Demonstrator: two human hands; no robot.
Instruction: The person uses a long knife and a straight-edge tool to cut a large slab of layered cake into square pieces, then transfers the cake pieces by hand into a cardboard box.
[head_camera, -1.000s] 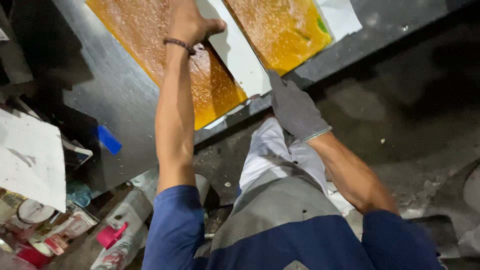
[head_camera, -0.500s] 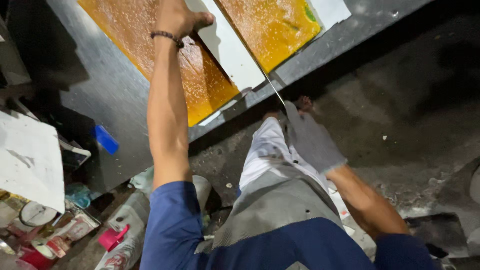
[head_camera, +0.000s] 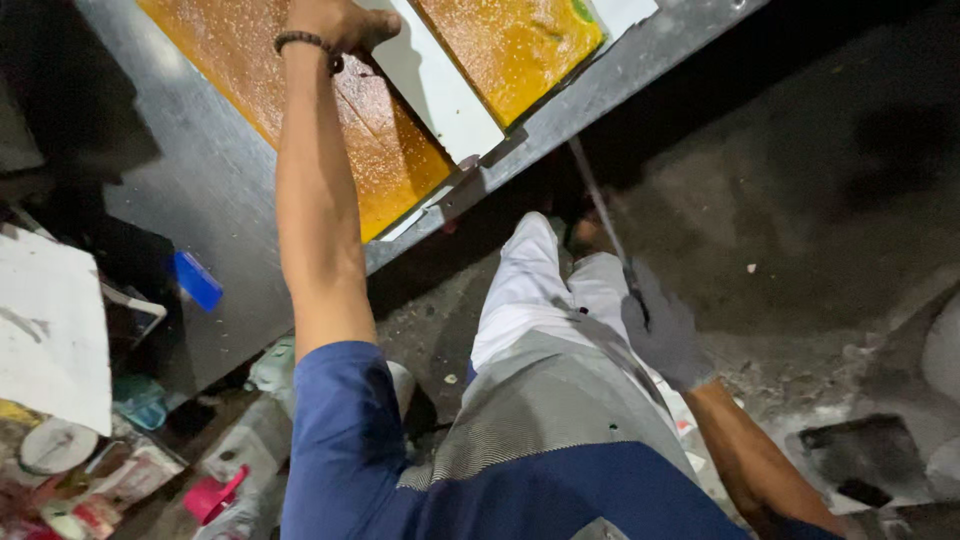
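My left hand (head_camera: 335, 20), bare with a dark bead bracelet at the wrist, presses down on a white straight-edge board (head_camera: 440, 85). That board lies across an orange-yellow slab (head_camera: 385, 150) on a grey metal table (head_camera: 215, 180). My right hand (head_camera: 662, 335) wears a grey glove and is shut on the handle of a long thin knife (head_camera: 600, 210). The blade points up toward the table edge, near the end of the white board. The right hand sits low, beside my light trousers, well off the table.
A blue lid-like object (head_camera: 196, 280) lies at the table's left edge. A white board (head_camera: 50, 330), tubs, packets and a pink scoop (head_camera: 210, 495) crowd the lower left. The dark, gritty floor (head_camera: 800, 230) spreads to the right, with a dark object (head_camera: 850, 450) at lower right.
My gloved right hand has drawn down and away from the table edge toward my lap, pulling the knife out. My left hand stayed on the white board.
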